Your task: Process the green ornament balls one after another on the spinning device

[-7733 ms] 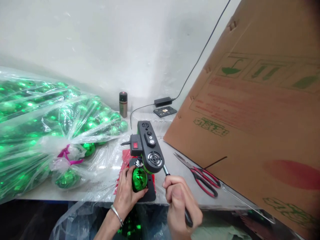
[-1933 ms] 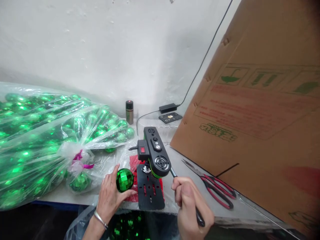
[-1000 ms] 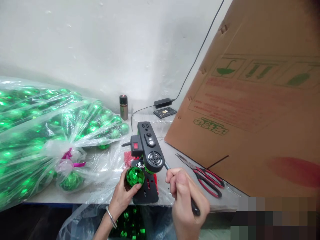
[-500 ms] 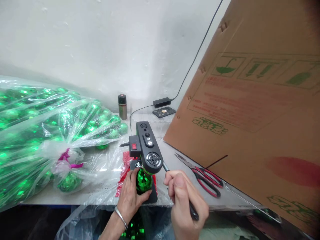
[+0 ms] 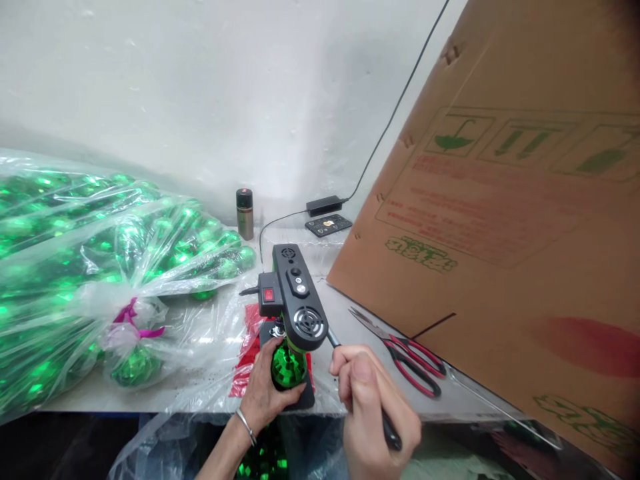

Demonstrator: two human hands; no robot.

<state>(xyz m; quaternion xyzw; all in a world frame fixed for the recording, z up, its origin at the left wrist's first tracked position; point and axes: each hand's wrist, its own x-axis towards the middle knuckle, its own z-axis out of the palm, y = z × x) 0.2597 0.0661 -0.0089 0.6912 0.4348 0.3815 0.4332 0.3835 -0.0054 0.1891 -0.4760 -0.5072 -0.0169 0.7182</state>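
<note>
My left hand (image 5: 263,393), with a silver bangle on the wrist, is wrapped round a shiny green faceted ball (image 5: 289,365). The ball sits beneath the front end of a black machine (image 5: 301,297) that has a red switch on its left side. My right hand (image 5: 373,403) is closed round the black-ended metal lever (image 5: 391,430) at the machine's right. Under the machine, a dark base plate (image 5: 305,398) lies over red plastic (image 5: 247,357). The ball's top is partly hidden by the machine.
Clear bags of green balls (image 5: 125,230) fill the left, one tied with a purple ribbon (image 5: 127,320). Red-handled scissors (image 5: 415,360) lie right, before a big cardboard box (image 5: 490,220). A small bottle (image 5: 245,215), a phone (image 5: 329,225) and a power adapter (image 5: 325,205) stand behind.
The green ball and my left hand have shifted slightly, and more of the ball's face shows. My right hand has dropped a little with the lever.
</note>
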